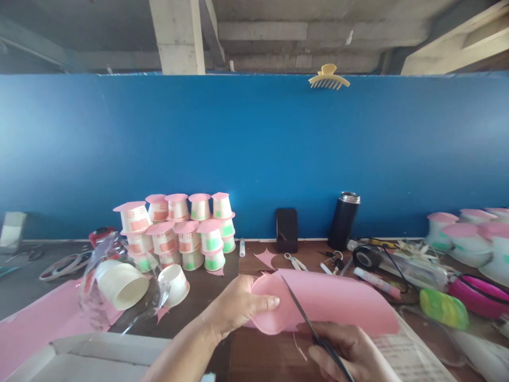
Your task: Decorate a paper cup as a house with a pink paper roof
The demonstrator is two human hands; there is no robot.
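Observation:
In front of me, my left hand (237, 303) is closed on a round pink paper disc (269, 319), thumb lying on top and fingers underneath. Behind and to the right of the disc stretches a curved pink paper sheet (344, 301); whether the two are joined is unclear. My right hand (352, 347) grips a pair of scissors (299, 303) with dark handles. Their blades point up and left, right beside the disc's edge, and look closed or nearly so. A thin paper sliver (300, 347) hangs or lies below the blades.
Stacked paper cups (187, 241) with pink paper tops stand left, near bagged white cups (121, 284) and a single cup (174, 286). Against the blue partition (254, 143) are a phone (287, 229) and a black flask (345, 220). Tape (366, 257), a glue stick (376, 281) and more cups (469, 244) crowd the right.

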